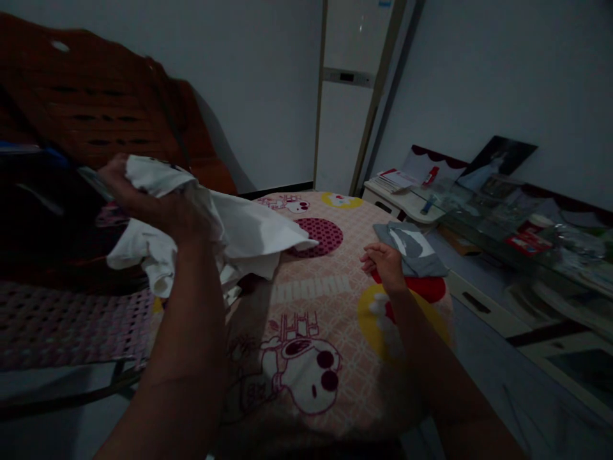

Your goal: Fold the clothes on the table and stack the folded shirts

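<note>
On the left, my left hand (148, 201) is raised and closed on a white garment (249, 223), with dark marks near its upper edge. The cloth hangs loosely in folds behind my forearm, and one pointed end stretches right over the table. My fingertips there are partly hidden by cloth and blur. Over the right side of the table, my right hand (384, 262) has its fingers loosely bent and slightly apart, holding nothing visible. Just beyond it lies a folded grey garment (412, 249) with a white patch.
A patterned cloth (306, 287) with cartoon dogs covers the round table. To the left stand a wooden bench (96, 102) and a woven seat (71, 326). A glass-topped cabinet (479, 223) with papers and small items runs along the right. A tall white cabinet-like appliance (347, 128) stands behind.
</note>
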The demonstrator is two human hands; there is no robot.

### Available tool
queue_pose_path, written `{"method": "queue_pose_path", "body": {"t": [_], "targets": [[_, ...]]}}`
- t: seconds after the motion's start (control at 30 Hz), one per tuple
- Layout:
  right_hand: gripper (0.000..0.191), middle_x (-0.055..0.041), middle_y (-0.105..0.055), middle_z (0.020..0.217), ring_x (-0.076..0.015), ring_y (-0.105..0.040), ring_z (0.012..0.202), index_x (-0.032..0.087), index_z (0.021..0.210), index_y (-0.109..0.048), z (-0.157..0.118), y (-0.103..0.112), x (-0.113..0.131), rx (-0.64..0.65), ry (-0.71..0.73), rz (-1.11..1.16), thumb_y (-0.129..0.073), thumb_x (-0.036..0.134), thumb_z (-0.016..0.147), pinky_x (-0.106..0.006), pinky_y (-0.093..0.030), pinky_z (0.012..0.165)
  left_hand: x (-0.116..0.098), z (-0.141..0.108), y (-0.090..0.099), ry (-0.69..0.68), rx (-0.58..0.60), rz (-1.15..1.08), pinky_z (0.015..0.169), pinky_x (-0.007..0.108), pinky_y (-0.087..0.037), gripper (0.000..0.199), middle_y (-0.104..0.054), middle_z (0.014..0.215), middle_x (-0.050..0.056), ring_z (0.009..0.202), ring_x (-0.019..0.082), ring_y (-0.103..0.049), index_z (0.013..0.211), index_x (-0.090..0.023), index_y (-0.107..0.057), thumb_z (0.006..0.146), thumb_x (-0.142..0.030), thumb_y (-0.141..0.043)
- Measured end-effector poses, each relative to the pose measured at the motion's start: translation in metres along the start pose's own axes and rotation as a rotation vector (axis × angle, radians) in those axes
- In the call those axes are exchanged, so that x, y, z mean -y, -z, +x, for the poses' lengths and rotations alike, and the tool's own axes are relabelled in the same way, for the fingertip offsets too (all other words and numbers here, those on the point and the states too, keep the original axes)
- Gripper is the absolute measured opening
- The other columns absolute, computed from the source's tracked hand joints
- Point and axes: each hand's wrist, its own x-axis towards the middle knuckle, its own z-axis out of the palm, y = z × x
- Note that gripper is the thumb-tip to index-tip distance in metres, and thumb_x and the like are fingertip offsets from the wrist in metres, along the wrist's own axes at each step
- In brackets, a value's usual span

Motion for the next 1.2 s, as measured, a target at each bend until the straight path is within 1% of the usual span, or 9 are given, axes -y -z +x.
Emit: {"method": "queue_pose_path", "body": {"t": [0.1,0.2,0.27,0.4,0.53,0.67,0.83,1.0,1.2], "targets": [[0.028,-0.0009,-0.069,0.061,-0.0117,-0.058,0.043,0.018,0.083,-0.062,-0.001,-0.004,-0.008,0.022,-0.032,-0.020,-0.066,0.039,0.065,-0.021,-0.044,0.040,0.007,-0.003,0.014,-0.074,-0.072,0.130,0.121,0.041,-0.027,0.045,-0.045,0.146,0.027,0.145,0.024,-0.038,0.132,0.004,-0.042,0.090,-0.012,-0.045],[0.028,-0.0007,-0.069,0.061,-0.0117,-0.057,0.042,0.018,0.084,-0.063,-0.003,-0.011,-0.015,0.067,-0.071,-0.044,-0.065,0.039,0.065,-0.021,-0.043,0.039,0.005,-0.028,0.020,-0.108,0.314,0.228,0.121,0.049,-0.023,0.077,-0.012,0.167,0.027,0.156,0.032,-0.015,0.152,0.001,-0.025,0.084,-0.016,-0.056],[0.028,-0.0004,-0.069,0.061,-0.0112,-0.057,0.042,0.018,0.084,-0.063,-0.004,-0.014,-0.019,0.086,-0.089,-0.048,-0.065,0.038,0.064,-0.021,-0.043,0.039,-0.001,-0.046,0.022,-0.161,0.460,0.249,0.118,0.054,-0.025,0.083,0.000,0.169,0.023,0.155,0.037,-0.013,0.157,-0.005,-0.023,0.084,-0.023,-0.057],[0.028,0.0000,-0.067,0.059,-0.0114,-0.056,0.041,0.018,0.083,-0.064,-0.006,-0.018,-0.026,0.094,-0.127,-0.058,-0.064,0.038,0.064,-0.022,-0.044,0.039,-0.009,-0.070,0.019,-0.357,0.640,0.311,0.122,0.061,-0.010,0.061,-0.017,0.171,0.006,0.155,0.037,-0.014,0.145,-0.025,-0.052,0.084,-0.031,-0.058],[0.025,0.0000,-0.067,0.058,-0.0123,-0.057,0.042,0.019,0.083,-0.064,-0.004,-0.015,-0.031,0.077,-0.130,-0.093,-0.063,0.037,0.066,-0.022,-0.044,0.040,0.015,-0.072,0.010,-0.405,0.836,0.460,0.117,0.071,0.002,0.042,-0.045,0.157,0.008,0.151,0.043,-0.016,0.118,-0.024,-0.071,0.077,-0.033,-0.071],[0.018,-0.0043,-0.070,0.067,-0.0173,-0.064,0.057,0.019,0.082,-0.066,0.003,0.007,-0.029,-0.068,-0.018,-0.340,-0.058,0.033,0.075,-0.028,-0.052,0.054,0.054,-0.052,0.001,-0.306,0.743,0.586,0.115,0.073,-0.003,0.043,-0.049,0.152,0.012,0.146,0.042,-0.024,0.120,-0.017,-0.070,0.081,-0.036,-0.068],[0.028,-0.0181,-0.073,0.104,-0.0266,-0.067,0.101,0.012,0.098,-0.072,0.013,0.063,-0.016,-0.301,0.190,-1.048,-0.046,0.020,0.088,-0.037,-0.049,0.094,0.069,-0.030,-0.001,-0.179,0.800,0.719,0.114,0.073,-0.009,0.050,-0.051,0.150,0.014,0.141,0.041,-0.028,0.125,-0.015,-0.068,0.082,-0.042,-0.068],[0.030,-0.0234,-0.069,0.110,-0.0311,-0.063,0.108,0.008,0.108,-0.071,0.020,0.100,-0.020,-0.263,0.035,-1.499,-0.047,0.013,0.090,-0.039,-0.045,0.094,0.062,-0.037,0.004,-0.243,0.826,0.742,0.115,0.071,-0.011,0.051,-0.049,0.152,0.016,0.143,0.042,-0.027,0.129,-0.016,-0.067,0.084,-0.041,-0.064],[0.031,-0.0234,-0.068,0.112,-0.0307,-0.063,0.108,0.006,0.108,-0.068,0.025,0.105,-0.025,-0.231,-0.014,-1.521,-0.041,0.007,0.092,-0.037,-0.045,0.089,0.051,-0.049,0.016,-0.210,0.765,0.645,0.115,0.071,-0.013,0.055,-0.036,0.161,0.017,0.148,0.045,-0.020,0.135,-0.014,-0.060,0.086,-0.041,-0.061]]}}
